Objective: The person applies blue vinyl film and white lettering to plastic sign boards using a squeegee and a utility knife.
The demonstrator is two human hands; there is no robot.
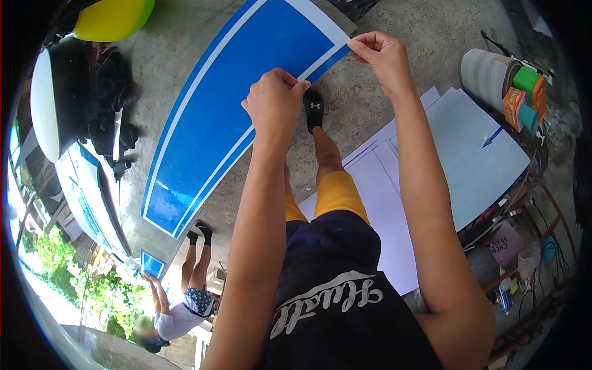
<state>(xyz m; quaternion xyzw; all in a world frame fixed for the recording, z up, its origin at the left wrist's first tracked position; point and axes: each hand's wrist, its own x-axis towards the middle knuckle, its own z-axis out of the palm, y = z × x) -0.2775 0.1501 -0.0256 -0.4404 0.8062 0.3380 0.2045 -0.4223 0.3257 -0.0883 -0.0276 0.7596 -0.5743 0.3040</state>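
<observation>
A long, glossy blue sheet (246,74) with white border stripes and a curved outer edge stretches away in front of me. My right hand (383,61) is closed in a pinch on the sheet's near right corner, thumb against forefinger. My left hand (274,105) is also closed, curled over the sheet's near edge. Its thumb and forefinger meet at that edge, close to the white stripe, and the hand hides what lies beneath it. Below the edge, one of my feet in a dark shoe (314,110) shows on the concrete.
Large pale sheets (456,148) lie to my right. Beyond them are a grey striped roll (487,77) and orange and green boxes (527,92). At left, a person (185,311) holds a small blue piece (152,264). A yellow rounded object (111,18) is at upper left.
</observation>
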